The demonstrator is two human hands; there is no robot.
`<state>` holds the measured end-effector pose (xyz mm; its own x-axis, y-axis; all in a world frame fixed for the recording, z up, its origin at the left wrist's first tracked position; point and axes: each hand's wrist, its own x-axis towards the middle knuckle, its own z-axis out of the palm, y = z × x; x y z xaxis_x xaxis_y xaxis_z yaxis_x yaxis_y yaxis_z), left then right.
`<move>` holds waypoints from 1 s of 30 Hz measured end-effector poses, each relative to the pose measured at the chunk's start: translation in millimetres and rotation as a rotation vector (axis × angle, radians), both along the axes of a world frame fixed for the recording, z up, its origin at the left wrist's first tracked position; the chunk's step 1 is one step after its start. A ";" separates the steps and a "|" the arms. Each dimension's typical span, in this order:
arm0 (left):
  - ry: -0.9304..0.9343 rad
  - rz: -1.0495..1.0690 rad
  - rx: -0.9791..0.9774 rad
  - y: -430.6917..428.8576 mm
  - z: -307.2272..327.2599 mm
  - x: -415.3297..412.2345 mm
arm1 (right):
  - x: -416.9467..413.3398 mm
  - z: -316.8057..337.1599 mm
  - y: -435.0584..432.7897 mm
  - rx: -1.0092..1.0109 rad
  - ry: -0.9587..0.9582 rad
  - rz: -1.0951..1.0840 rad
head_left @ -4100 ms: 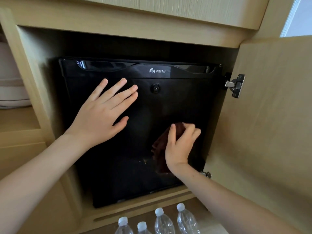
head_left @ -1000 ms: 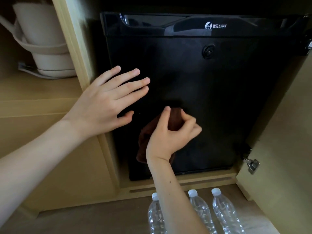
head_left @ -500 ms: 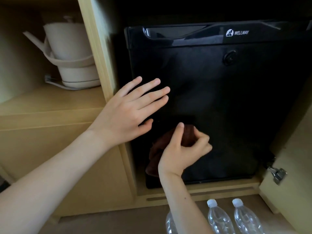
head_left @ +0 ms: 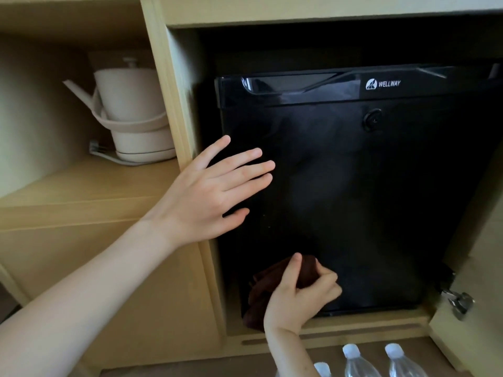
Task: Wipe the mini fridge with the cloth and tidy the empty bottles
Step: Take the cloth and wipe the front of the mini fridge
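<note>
A black mini fridge [head_left: 367, 200] with a WELLWAY logo stands shut inside a wooden cabinet bay. My left hand [head_left: 209, 194] lies flat with spread fingers against the fridge door's left side. My right hand [head_left: 299, 297] grips a dark brown cloth [head_left: 264, 292] and presses it to the door's lower left corner. Clear plastic bottles [head_left: 356, 363] with white caps stand on the floor at the bottom edge, below the fridge; three caps show.
A cream kettle [head_left: 130, 115] on its base with a cord sits on the shelf in the left compartment. The open cabinet door [head_left: 479, 308] with a metal hinge [head_left: 458, 302] stands at the right. A wooden partition [head_left: 174, 131] separates the two bays.
My right hand has wiped the cloth from the door's lower right across to the left and down to the lower left corner. The left hand stays flat on the door. The view has shifted left.
</note>
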<state>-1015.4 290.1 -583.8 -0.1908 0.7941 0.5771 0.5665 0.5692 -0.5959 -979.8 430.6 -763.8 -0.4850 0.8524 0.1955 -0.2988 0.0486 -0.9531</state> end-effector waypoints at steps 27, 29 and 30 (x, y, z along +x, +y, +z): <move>0.056 0.013 0.152 5.3 -1.7 2.6 | -4.2 -18.1 -10.8 0.461 0.076 -0.005; 0.022 0.009 0.153 4.5 -1.8 3.7 | 1.3 -8.7 -10.0 0.382 0.078 0.043; 0.015 0.014 0.149 3.9 -1.7 3.8 | 3.7 0.8 -9.8 0.341 0.097 0.062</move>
<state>-1011.6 294.0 -585.5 -0.1916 0.6966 0.6914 0.5498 0.6597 -0.5124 -976.1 420.8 -763.0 -0.4986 0.6998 0.5115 -0.3994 0.3382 -0.8521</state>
